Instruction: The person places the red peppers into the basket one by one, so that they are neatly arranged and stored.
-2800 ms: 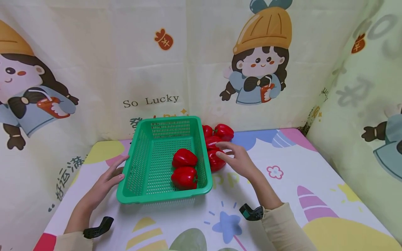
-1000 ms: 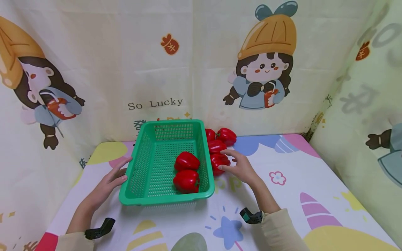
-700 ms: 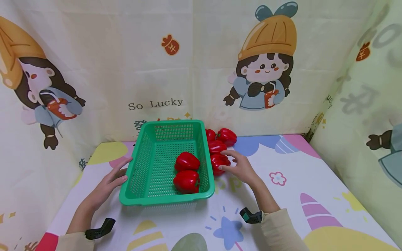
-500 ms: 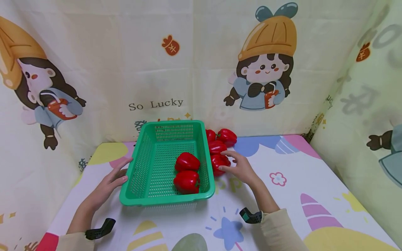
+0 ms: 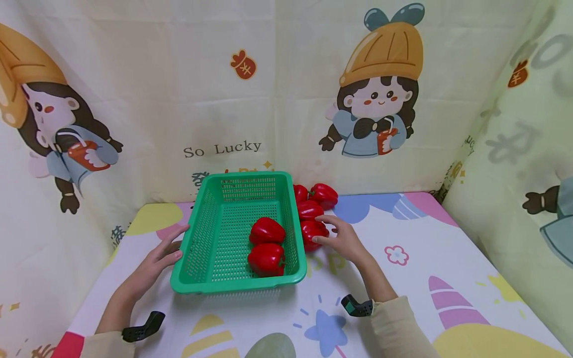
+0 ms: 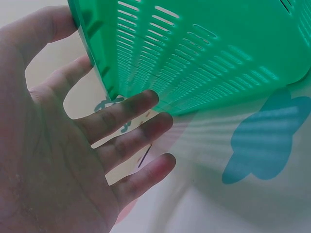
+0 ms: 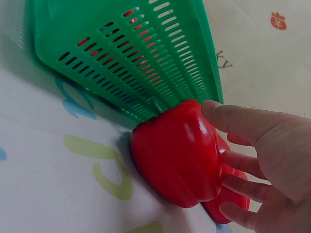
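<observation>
A green plastic basket stands on the table with two red bell peppers, a rear one and a front one, inside at its right. My left hand touches the basket's left rim with its thumb and index fingertip; the other fingers are spread below the rim in the left wrist view. Outside the right wall, my right hand is at the nearest bell pepper, thumb and loosely bent fingers around its side, without a visible firm grip. Another bell pepper lies just behind it, partly hidden.
Two more bell peppers, one in the open and one partly hidden by the basket, lie farther back near the printed backdrop. A colourful printed cloth covers the table. Each wrist wears a black camera.
Since the oldest frame, my right hand has come down from above onto the nearest pepper, and the head view has shifted slightly. Over the last second both hands have stayed almost still.
</observation>
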`<state>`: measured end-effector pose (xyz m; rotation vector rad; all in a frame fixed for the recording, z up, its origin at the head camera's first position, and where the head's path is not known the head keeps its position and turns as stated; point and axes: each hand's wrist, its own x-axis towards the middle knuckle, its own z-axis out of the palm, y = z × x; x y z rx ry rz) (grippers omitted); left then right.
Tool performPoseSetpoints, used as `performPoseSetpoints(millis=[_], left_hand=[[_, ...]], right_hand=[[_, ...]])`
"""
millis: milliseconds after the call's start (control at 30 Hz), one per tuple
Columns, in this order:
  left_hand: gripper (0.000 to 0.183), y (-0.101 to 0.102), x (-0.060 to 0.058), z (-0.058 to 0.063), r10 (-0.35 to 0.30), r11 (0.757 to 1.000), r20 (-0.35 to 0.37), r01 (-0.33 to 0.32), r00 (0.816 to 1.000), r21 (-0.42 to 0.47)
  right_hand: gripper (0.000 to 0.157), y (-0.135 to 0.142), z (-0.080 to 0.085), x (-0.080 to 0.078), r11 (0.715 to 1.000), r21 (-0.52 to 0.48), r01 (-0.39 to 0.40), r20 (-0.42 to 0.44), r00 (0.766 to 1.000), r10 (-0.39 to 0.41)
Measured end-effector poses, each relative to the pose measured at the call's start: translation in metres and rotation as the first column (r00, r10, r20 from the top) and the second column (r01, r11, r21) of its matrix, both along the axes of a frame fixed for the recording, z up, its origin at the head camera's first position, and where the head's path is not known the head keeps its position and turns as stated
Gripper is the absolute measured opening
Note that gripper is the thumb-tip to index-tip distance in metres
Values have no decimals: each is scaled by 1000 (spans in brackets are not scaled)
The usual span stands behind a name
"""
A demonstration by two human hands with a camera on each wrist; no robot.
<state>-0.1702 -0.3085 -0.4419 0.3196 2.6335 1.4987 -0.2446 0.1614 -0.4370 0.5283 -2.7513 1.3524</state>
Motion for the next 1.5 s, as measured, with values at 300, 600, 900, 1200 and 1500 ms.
performPoseSetpoints(millis=[300,600,900,1200,1500], left_hand=[[61,1,1,1,-4,1000,-11,4,1000,9],[61,0,1,0,-1,1000,-2,1,1000,9],[59,1,1,1,1,1000,-13,-1,1000,12],[59,1,0,1,-2,1000,-8,2,1000,18],[60,2,1,0,0,1000,-9,0,1000,14]], right_hand=[[54,0,-1,0,1000,-4,3,17,1000,-2],[53,-1,-3,-1,1000,-10,8,24,1000,-8],[52,-2,-4,-2,1000,-7,4,3,1000,-4],[53,-2,-6,-3,1000,13,3,14,1000,-4],[56,-4,-8,-2,1000,11,3,63,998,-4]])
